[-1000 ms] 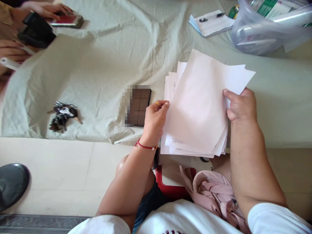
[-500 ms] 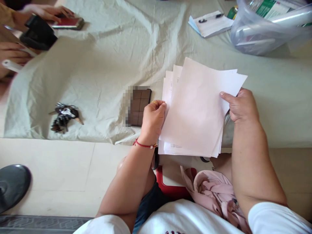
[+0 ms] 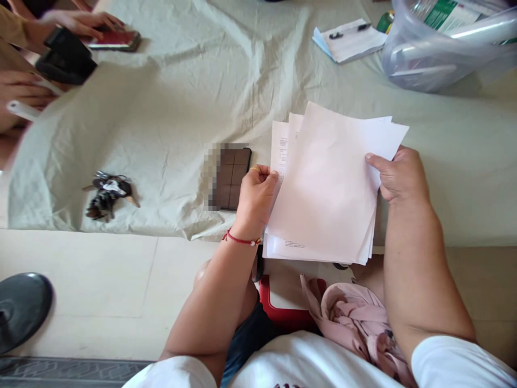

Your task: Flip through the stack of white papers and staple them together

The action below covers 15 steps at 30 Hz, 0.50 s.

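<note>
A loose stack of white paper sheets (image 3: 323, 188) is held between my two hands over the front edge of the cloth-covered table. Its sheets are fanned unevenly, and the top one looks blank; small print shows on those beneath. My left hand (image 3: 258, 196) is closed, pinching the stack's left edge, with a ring on a finger and a red bracelet at the wrist. My right hand (image 3: 402, 171) grips the upper right corner, thumb on top and the other fingers hidden underneath. Just left of my left hand lies a dark phone-like slab (image 3: 232, 178), partly blurred by pixels.
A bunch of keys (image 3: 109, 195) lies on the pale green tablecloth (image 3: 173, 113). At the back right, pens rest on folded paper (image 3: 351, 40) beside a translucent plastic container (image 3: 428, 59). Another person's hands (image 3: 84, 24) are at the far left, one on a red phone (image 3: 115, 39).
The stack has shifted slightly, its lower right sheets spreading further right and its left sheets showing more print. My left hand moved a little right; my right hand stays nearly still.
</note>
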Tool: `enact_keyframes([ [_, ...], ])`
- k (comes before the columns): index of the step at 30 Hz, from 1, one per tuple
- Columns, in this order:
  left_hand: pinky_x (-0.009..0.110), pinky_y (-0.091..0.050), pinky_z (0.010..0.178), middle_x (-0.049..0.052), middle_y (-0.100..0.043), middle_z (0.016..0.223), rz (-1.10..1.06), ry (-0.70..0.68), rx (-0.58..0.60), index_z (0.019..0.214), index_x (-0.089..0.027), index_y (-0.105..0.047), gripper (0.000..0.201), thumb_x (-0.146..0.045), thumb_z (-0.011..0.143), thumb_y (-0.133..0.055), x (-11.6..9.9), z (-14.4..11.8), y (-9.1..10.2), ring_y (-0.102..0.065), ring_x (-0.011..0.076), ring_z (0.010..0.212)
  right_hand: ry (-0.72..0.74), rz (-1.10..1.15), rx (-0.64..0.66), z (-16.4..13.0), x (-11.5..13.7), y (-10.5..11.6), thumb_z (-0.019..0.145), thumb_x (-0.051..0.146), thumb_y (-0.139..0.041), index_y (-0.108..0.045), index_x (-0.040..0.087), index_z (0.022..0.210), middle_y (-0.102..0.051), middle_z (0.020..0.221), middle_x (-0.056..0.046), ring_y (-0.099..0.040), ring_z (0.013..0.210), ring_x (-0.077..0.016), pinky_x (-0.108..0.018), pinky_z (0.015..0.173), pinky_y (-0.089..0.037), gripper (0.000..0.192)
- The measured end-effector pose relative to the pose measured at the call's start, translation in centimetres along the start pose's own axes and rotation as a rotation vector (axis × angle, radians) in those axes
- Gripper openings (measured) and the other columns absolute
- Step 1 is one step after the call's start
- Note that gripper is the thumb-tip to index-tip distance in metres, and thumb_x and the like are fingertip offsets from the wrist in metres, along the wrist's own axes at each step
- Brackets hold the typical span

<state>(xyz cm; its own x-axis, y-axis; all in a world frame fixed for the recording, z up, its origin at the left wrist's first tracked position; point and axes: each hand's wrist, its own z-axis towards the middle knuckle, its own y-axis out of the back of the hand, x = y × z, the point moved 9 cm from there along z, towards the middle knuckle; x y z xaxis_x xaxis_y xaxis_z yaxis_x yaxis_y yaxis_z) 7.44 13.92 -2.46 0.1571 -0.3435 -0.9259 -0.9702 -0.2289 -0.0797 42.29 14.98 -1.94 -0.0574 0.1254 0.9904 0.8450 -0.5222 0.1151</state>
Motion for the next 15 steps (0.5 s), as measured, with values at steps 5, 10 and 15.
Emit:
enact_keyframes([
  [5, 0.024, -0.046, 0.069, -0.005, -0.063, 0.076, -0.004, -0.031, -0.03, 0.091, -0.023, -0.057, 0.025, -0.005, 0.081, -0.071, -0.4, 0.0, 0.0, -0.058, 0.0115, 0.066, 0.018, 0.014, 0.015, 0.1, 0.0, -0.1, 0.059, 0.022, -0.083, -0.083, 0.017, 0.095, -0.086, 0.104, -0.006, -0.08, 0.093, -0.0259, -0.054, 0.109, -0.064, 0.037],
  [10, 0.025, -0.043, 0.064, -0.009, -0.057, 0.068, 0.009, -0.077, -0.031, 0.097, -0.027, -0.055, 0.035, -0.005, 0.077, -0.073, -0.9, -0.3, 0.1, -0.054, 0.0123, 0.06, 0.022, 0.023, 0.008, 0.0, 0.1, -0.1, 0.058, 0.022, -0.083, -0.085, 0.017, 0.095, -0.087, 0.106, -0.006, -0.081, 0.094, -0.0263, -0.057, 0.115, -0.061, 0.037],
  [15, 0.027, -0.038, 0.062, -0.002, -0.062, 0.072, 0.089, -0.144, 0.017, 0.076, -0.021, -0.07, 0.014, -0.007, 0.075, -0.071, -0.9, 0.0, -0.2, -0.051, 0.0124, 0.065, 0.065, 0.031, -0.012, 0.1, 0.6, 0.4, 0.055, 0.024, -0.086, -0.086, 0.017, 0.093, -0.087, 0.103, -0.006, -0.08, 0.093, -0.0257, -0.056, 0.113, -0.062, 0.038],
])
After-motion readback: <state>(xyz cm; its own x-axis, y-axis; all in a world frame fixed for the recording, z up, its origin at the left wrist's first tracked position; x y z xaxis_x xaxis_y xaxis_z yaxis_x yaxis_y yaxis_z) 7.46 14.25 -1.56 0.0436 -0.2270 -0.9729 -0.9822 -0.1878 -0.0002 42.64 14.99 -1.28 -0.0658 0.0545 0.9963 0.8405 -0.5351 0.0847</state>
